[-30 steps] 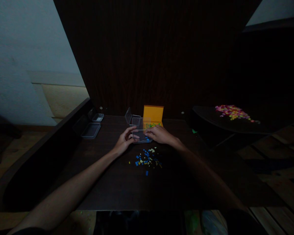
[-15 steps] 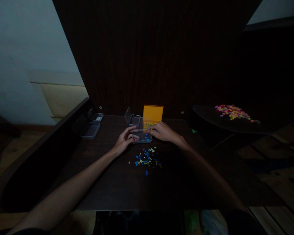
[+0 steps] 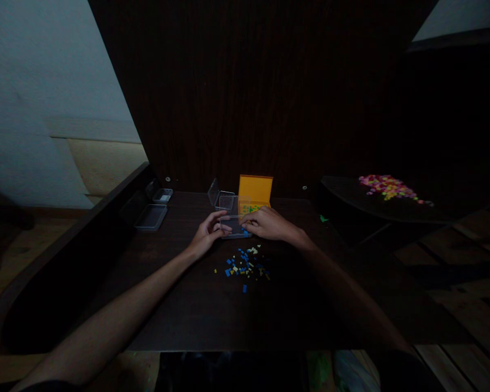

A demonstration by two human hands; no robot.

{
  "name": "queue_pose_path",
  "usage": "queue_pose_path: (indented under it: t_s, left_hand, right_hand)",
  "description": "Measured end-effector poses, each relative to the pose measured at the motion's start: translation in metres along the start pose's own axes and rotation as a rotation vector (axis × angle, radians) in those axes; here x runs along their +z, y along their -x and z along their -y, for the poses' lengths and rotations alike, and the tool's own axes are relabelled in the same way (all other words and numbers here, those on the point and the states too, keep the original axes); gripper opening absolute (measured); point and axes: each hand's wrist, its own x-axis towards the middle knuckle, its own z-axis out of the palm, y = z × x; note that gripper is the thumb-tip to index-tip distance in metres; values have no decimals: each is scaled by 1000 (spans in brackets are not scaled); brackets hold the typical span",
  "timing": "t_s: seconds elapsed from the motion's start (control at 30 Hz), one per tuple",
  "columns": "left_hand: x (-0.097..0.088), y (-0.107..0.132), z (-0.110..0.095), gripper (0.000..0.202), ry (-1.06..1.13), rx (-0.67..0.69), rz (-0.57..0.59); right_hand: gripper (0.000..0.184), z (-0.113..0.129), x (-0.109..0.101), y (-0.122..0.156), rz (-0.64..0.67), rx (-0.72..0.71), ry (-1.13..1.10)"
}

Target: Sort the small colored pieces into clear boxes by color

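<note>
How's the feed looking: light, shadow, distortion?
Head view: dim overall, with the wall palest and the back panel near black; head view: the right forearm sinks into shadow; head view: the clear box reads mostly as faint edges; head view: wide-angle stretching toward the borders; head view: blocks too small to judge focus.

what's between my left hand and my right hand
In the head view, an open clear box lies between your left hand and right hand, with small blue pieces showing near the right fingertips.
</note>
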Motion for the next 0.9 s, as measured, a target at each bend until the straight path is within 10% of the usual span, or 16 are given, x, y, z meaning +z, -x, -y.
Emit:
queue_pose_path:
  t_s: [0.27, 0.9]
  left_hand:
    - [-1, -1, 2, 52, 1, 21, -7]
    - [-2, 0, 1, 51, -26, 22, -11]
  right_hand:
    - [20, 36, 14, 4, 209, -289, -2]
    - [15, 37, 25, -2, 179, -282, -87]
